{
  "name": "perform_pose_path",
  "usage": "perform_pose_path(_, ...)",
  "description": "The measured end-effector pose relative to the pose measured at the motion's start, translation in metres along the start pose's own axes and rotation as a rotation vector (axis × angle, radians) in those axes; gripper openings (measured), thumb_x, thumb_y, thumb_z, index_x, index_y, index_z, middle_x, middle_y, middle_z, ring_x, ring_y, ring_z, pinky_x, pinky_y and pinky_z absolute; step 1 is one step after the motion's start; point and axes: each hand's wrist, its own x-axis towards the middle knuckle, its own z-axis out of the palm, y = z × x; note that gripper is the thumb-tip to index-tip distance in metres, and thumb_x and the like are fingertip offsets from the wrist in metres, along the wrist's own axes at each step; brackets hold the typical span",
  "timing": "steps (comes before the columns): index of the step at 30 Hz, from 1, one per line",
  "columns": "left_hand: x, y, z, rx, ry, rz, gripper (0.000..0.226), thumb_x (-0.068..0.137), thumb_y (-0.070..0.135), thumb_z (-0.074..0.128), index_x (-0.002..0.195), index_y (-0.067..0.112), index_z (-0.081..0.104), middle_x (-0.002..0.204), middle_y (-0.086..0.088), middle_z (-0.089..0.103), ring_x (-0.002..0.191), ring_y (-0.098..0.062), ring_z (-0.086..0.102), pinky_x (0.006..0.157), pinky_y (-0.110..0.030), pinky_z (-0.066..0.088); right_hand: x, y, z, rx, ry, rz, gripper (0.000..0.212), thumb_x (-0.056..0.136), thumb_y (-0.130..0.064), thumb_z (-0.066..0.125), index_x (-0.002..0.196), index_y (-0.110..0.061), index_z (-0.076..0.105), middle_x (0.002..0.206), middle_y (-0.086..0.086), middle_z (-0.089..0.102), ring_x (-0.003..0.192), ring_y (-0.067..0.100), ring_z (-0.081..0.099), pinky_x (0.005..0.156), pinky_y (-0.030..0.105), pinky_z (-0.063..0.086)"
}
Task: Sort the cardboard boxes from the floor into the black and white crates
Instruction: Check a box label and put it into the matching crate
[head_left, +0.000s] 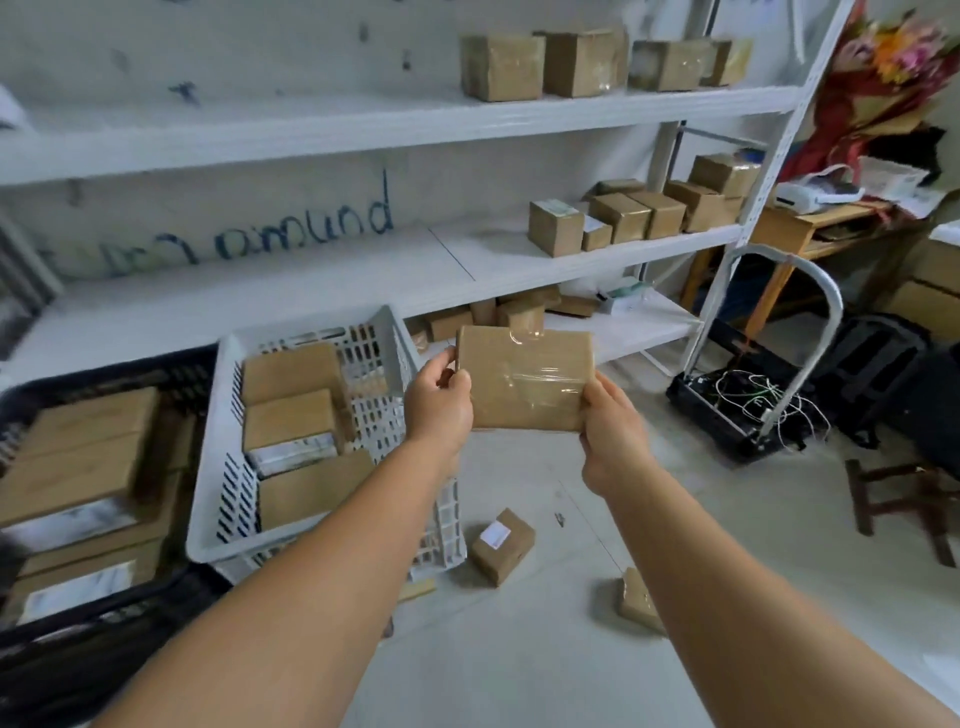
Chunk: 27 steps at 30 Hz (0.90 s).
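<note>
I hold a flat taped cardboard box (524, 379) up in front of me with both hands. My left hand (439, 402) grips its left edge and my right hand (610, 434) grips its lower right corner. The box hangs just right of the white crate (213, 540), which holds several brown boxes. At the far left the black crate (104, 613) also holds several boxes. On the floor below my arms lie a small box with a white label (502, 545) and another small box (636, 603), partly hidden by my right forearm.
White metal shelving (363, 122) behind the crates carries several more cardboard boxes. A black hand trolley with a white handle (748, 410) stands to the right, with loose wires on it. A wooden stool (904, 499) and a wooden desk (810, 223) are at the far right.
</note>
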Motion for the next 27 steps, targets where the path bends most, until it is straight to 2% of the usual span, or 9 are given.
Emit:
perform_pose_path(4,0.020,0.003,-0.061,0.054,0.056,0.016,0.043,0.099,0.018,0.045,0.142,0.024,0.044,0.101,0.002,0.061,0.069,-0.009,0.054,0.055,-0.018,0.042,-0.012,0.008,0.063,-0.115,-0.060,-0.073,0.023,0.096,-0.014,0.043,0.082,-0.026,0.057,0.076,-0.009,0.050,0.064,0.006,0.044,0.055,0.021,0.035)
perform_pose_path(6,0.030,0.000,-0.091,0.102,0.107,0.022,0.041,0.099,0.021,0.045,0.140,0.026,0.045,0.118,-0.004,0.061,0.084,-0.016,0.059,0.064,-0.025,0.048,-0.016,0.016,0.093,-0.130,-0.085,-0.105,0.022,0.099,-0.017,0.045,0.082,-0.028,0.053,0.076,-0.011,0.049,0.063,0.002,0.045,0.057,0.020,0.037)
perform_pose_path(9,0.043,-0.008,-0.132,0.114,0.169,-0.004,0.042,0.099,0.020,0.045,0.140,0.029,0.043,0.124,-0.004,0.058,0.075,-0.013,0.056,0.057,-0.029,0.048,-0.025,0.030,0.134,-0.190,-0.135,-0.122,0.012,0.100,-0.017,0.045,0.098,-0.022,0.055,0.079,-0.008,0.052,0.063,0.002,0.046,0.055,0.018,0.040)
perform_pose_path(12,0.055,-0.021,-0.167,0.173,0.194,-0.028,0.045,0.100,0.018,0.043,0.144,0.026,0.040,0.136,0.001,0.050,0.096,-0.013,0.053,0.076,-0.027,0.045,-0.027,0.048,0.167,-0.319,-0.209,-0.073,0.023,0.099,-0.020,0.039,0.104,-0.019,0.062,0.088,-0.001,0.059,0.072,0.011,0.051,0.051,0.020,0.041)
perform_pose_path(16,0.072,-0.043,-0.197,0.288,0.233,-0.119,0.052,0.098,0.018,0.046,0.147,0.028,0.035,0.140,0.000,0.045,0.110,-0.031,0.060,0.088,-0.040,0.054,-0.020,0.079,0.200,-0.370,-0.278,0.037,0.028,0.096,-0.021,0.042,0.112,-0.024,0.065,0.102,0.003,0.064,0.087,0.019,0.059,0.051,0.025,0.040)
perform_pose_path(19,0.084,-0.065,-0.209,0.398,0.229,-0.167,0.060,0.094,0.016,0.051,0.149,0.030,0.029,0.142,-0.002,0.034,0.110,-0.030,0.058,0.091,-0.043,0.053,-0.007,0.102,0.221,-0.397,-0.331,0.071,0.027,0.097,-0.015,0.040,0.108,-0.023,0.064,0.094,0.001,0.064,0.077,0.016,0.059,0.047,0.022,0.041)
perform_pose_path(21,0.091,-0.082,-0.214,0.476,0.181,-0.173,0.061,0.093,0.015,0.053,0.148,0.031,0.029,0.144,-0.003,0.033,0.111,-0.033,0.057,0.091,-0.044,0.053,0.004,0.118,0.235,-0.393,-0.347,0.124,0.032,0.098,-0.013,0.040,0.118,-0.024,0.062,0.102,0.003,0.066,0.086,0.019,0.063,0.057,0.026,0.051)
perform_pose_path(23,0.099,-0.099,-0.217,0.593,0.132,-0.207,0.061,0.093,0.017,0.054,0.148,0.031,0.029,0.149,-0.004,0.029,0.122,-0.032,0.050,0.097,-0.045,0.049,0.017,0.137,0.245,-0.421,-0.364,0.176,0.036,0.097,-0.011,0.041,0.125,-0.026,0.059,0.110,0.005,0.066,0.093,0.024,0.066,0.068,0.032,0.054)
perform_pose_path(27,0.115,-0.125,-0.215,0.891,0.037,-0.319,0.064,0.096,0.027,0.052,0.152,0.030,0.019,0.158,-0.006,0.016,0.144,-0.031,0.015,0.115,-0.044,0.027,0.041,0.164,0.255,-0.547,-0.393,0.284,0.047,0.091,-0.004,0.040,0.130,-0.025,0.055,0.105,0.006,0.067,0.070,0.021,0.060,0.051,0.026,0.044)
